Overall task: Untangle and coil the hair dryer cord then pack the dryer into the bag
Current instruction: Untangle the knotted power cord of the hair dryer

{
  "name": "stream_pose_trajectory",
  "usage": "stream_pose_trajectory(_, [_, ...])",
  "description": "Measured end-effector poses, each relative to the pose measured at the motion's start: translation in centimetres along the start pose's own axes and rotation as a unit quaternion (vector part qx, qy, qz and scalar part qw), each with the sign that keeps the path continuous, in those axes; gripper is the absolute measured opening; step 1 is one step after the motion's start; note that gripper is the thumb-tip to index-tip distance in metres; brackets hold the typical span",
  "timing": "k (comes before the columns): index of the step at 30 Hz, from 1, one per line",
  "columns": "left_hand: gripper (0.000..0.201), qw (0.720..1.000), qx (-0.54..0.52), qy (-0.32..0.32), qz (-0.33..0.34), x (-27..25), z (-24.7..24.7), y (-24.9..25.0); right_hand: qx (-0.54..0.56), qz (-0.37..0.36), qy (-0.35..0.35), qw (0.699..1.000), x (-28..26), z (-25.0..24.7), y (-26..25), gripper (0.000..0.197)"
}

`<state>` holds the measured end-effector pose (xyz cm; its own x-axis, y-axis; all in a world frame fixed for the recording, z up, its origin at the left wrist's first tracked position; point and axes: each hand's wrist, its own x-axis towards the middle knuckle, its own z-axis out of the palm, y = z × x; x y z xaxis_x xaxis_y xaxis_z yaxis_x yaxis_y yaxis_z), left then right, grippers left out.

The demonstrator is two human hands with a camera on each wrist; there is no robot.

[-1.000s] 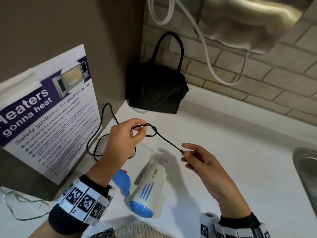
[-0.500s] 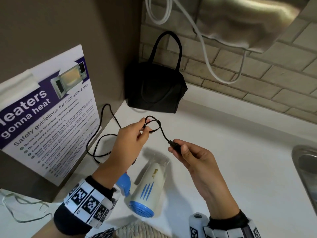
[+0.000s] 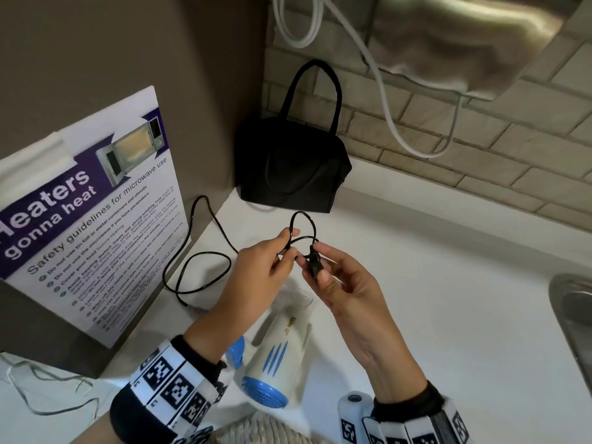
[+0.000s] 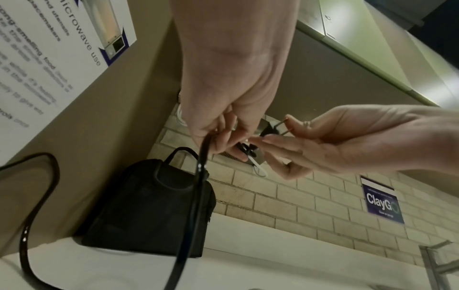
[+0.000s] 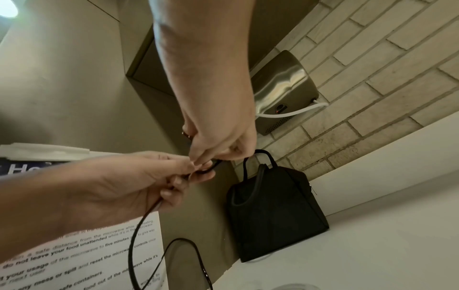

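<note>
The white and blue hair dryer (image 3: pixel 278 357) lies on the white counter (image 3: pixel 432 283), below my hands. Its black cord (image 3: pixel 198 261) loops on the counter at the left and rises to my left hand (image 3: pixel 286 246), which pinches a small raised loop (image 3: pixel 302 219) of it. Close beside it, my right hand (image 3: pixel 315 264) pinches the black plug (image 3: pixel 313 267). In the left wrist view the plug's prongs (image 4: pixel 282 125) show between the right hand's fingers (image 4: pixel 285 141). The black bag (image 3: pixel 291 168) stands upright in the back corner, apparently shut, apart from both hands.
A microwave safety sign (image 3: pixel 89 213) leans on the grey cabinet at the left. On the brick wall hang a steel hand dryer (image 3: pixel 464 36) and a white hose (image 3: pixel 384 100). A steel sink (image 3: pixel 573 318) lies at the right edge.
My right hand has moved left to meet the left hand, now gripping the plug. The taut stretch of cord between the hands has slackened into a taller loop.
</note>
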<state>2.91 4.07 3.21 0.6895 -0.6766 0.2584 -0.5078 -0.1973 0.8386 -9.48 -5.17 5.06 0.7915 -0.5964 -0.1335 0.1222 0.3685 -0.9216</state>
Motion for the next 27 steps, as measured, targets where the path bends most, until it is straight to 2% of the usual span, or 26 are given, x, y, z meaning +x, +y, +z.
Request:
stream_pose_trajectory(2, [0.035,1.000,0.002,-0.014,0.019,-0.1,0.1,0.2,0.000,-0.002,0.020,1.000,0.1,0.0,0.1,0.031])
stream_pose_trajectory(7, [0.038,0.997,0.002,-0.048,0.052,-0.4,0.2,0.4,0.002,0.001,0.037,0.999,0.1,0.0,0.0,0.049])
stream_pose_trajectory(12, [0.032,0.997,-0.013,-0.039,0.066,-0.5,0.2,1.0,0.019,0.010,0.069,0.997,0.5,-0.5,0.2,0.037])
stream_pose_trajectory(17, [0.030,0.995,-0.034,-0.051,0.075,-0.8,0.0,1.4,-0.092,0.029,0.100,0.990,0.7,-1.0,0.6,0.042])
stream_pose_trajectory(21, [0.032,0.996,-0.052,-0.051,0.060,-0.7,0.0,1.1,-0.117,0.052,0.058,0.990,0.7,-0.9,0.9,0.048])
stream_pose_trajectory(25, [0.032,0.994,-0.072,-0.068,0.049,-0.8,-0.1,0.7,-0.007,0.059,-0.015,0.998,0.7,-1.2,0.3,0.050])
stream_pose_trajectory(27, [0.033,0.993,-0.082,-0.069,0.048,-0.8,-0.2,0.7,0.028,0.046,-0.044,0.998,0.9,-1.2,0.0,0.041])
